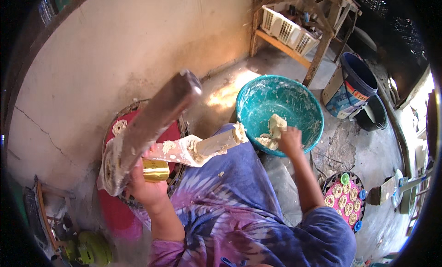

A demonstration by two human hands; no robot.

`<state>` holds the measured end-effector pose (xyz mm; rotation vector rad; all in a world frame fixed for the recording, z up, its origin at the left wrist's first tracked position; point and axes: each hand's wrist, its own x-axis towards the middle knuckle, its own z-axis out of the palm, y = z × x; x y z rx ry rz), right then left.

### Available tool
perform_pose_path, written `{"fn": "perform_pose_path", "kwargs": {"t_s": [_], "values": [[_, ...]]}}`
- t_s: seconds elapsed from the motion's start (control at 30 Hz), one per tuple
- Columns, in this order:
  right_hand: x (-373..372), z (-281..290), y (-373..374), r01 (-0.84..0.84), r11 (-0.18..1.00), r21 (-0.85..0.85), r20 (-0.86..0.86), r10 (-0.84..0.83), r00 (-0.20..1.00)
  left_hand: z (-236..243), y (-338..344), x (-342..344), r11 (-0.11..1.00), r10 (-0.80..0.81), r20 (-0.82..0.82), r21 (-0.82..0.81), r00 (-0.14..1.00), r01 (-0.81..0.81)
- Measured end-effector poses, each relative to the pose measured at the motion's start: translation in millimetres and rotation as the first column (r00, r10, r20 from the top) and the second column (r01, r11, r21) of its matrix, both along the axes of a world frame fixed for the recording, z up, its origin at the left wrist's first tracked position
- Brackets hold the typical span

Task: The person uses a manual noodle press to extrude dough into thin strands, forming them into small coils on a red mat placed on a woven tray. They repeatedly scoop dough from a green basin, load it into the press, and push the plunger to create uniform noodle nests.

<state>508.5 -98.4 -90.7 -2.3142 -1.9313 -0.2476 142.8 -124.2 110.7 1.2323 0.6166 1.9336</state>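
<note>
My left hand [146, 188] grips a long dough press, its thick metal-looking handle [163, 103] raised diagonally, with a gold cylinder [155, 170] beside my fingers. The press's pale tube [216, 142] has dough at its end, above my tie-dyed lap. My right hand [289, 142] is closed on pale dough [277, 124] inside a teal basin [306, 103], whose walls are smeared white. Under the press, a round pink tray [131, 117] bears coiled dough pieces [119, 126] and is partly hidden.
A wall [64, 83] rises left. A wooden stand [283, 48] holds a white crate [287, 30]. Two buckets [343, 89] [373, 122] stand right of the basin. A pink tray of dough coils [343, 202] lies lower right. A green gas cylinder [92, 248] is lower left.
</note>
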Motion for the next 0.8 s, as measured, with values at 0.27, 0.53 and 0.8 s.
{"fn": "perform_pose_path", "kwargs": {"t_s": [0.27, 0.53, 0.8], "values": [[12.9, 62.7, -40.5, -0.075, 0.968, -0.238, -0.183, 0.031, 0.983, -88.6, 46.4, 29.0, 0.941, 0.335, -0.465, 0.122, 0.819, -0.316], [-70.4, 113.6, -86.0, -0.555, 0.773, -0.306, -0.503, 0.364, 0.784, -57.0, 108.0, 50.8, 0.983, -0.089, -0.151, -0.171, 0.985, 0.063], [-48.1, 116.0, -72.1, -0.674, 0.718, -0.176, -0.570, 0.484, 0.665, -52.0, 117.9, 51.1, 0.977, -0.108, 0.042, -0.181, 0.993, 0.114]]}}
